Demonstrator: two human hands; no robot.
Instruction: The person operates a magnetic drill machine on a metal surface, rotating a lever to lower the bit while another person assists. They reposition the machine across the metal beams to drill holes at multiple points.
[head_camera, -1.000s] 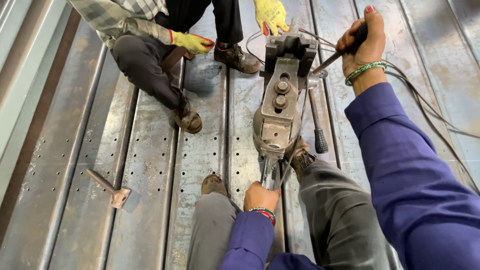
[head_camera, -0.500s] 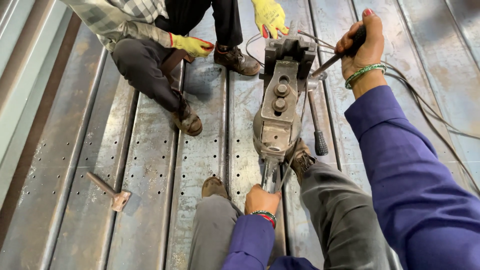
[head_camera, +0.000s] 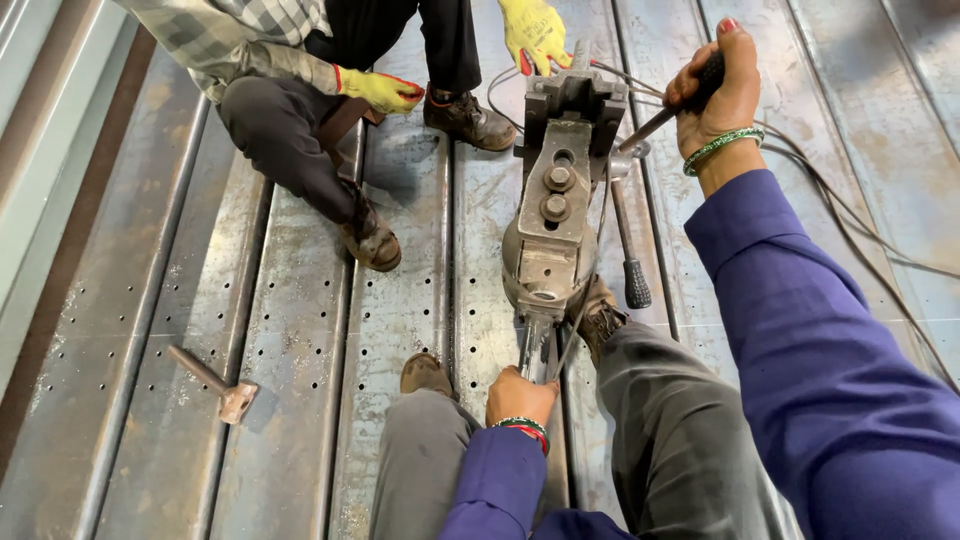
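A heavy grey metal press tool (head_camera: 552, 225) stands on a ribbed, perforated steel sheet (head_camera: 400, 290) between my legs. My right hand (head_camera: 718, 85) grips the black handle of the tool's lever (head_camera: 660, 118), raised at the upper right. My left hand (head_camera: 518, 396) holds the tool's lower shaft near my knees. A second black-gripped lever (head_camera: 628, 250) hangs down the tool's right side. Opposite me a crouching person in yellow gloves has one hand (head_camera: 535, 32) at the tool's far end and the other (head_camera: 380, 90) resting by a knee.
A small hammer (head_camera: 212, 382) lies on the sheet at the lower left. Thin cables (head_camera: 850, 220) trail across the sheet to the right. The other person's boots (head_camera: 372, 238) stand left of the tool. My own shoes (head_camera: 425, 373) flank the tool's base.
My right hand with the lever handle has shifted slightly right and up. The view has tilted a little; the other person's gloved hands stay in place.
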